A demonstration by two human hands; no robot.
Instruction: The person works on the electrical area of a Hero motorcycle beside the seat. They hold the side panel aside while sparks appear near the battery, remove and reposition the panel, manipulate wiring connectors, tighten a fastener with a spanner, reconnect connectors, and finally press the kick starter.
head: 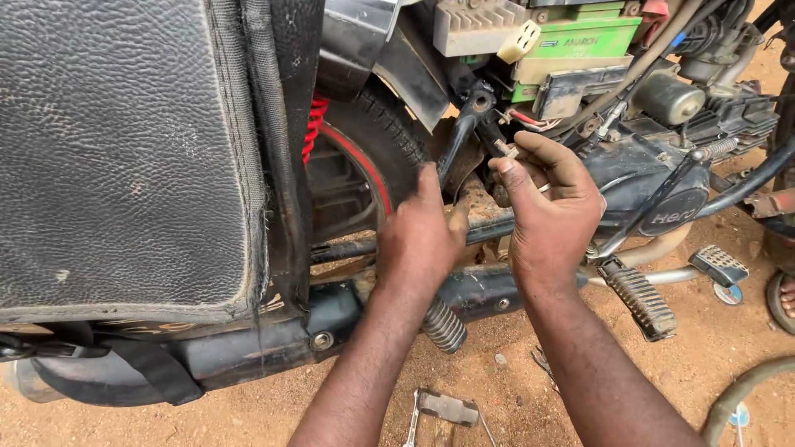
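A motorcycle stands side-on, its black frame bracket (464, 128) reaching down behind the rear tyre (377, 136). My right hand (551, 207) pinches a small metal bolt (505, 149) between thumb and fingertips, right against that bracket. My left hand (422, 236) presses on the frame just below and left of it, thumb raised along the bracket; whether it grips anything is hidden.
A black seat cover (124, 149) fills the left. The exhaust pipe (248, 352), footpegs (642, 298) and engine case (662, 199) lie below and right. A green battery (580, 41) sits above. A wrench (412, 422) lies on the sandy ground. Another person's sandalled foot (782, 298) is at the right edge.
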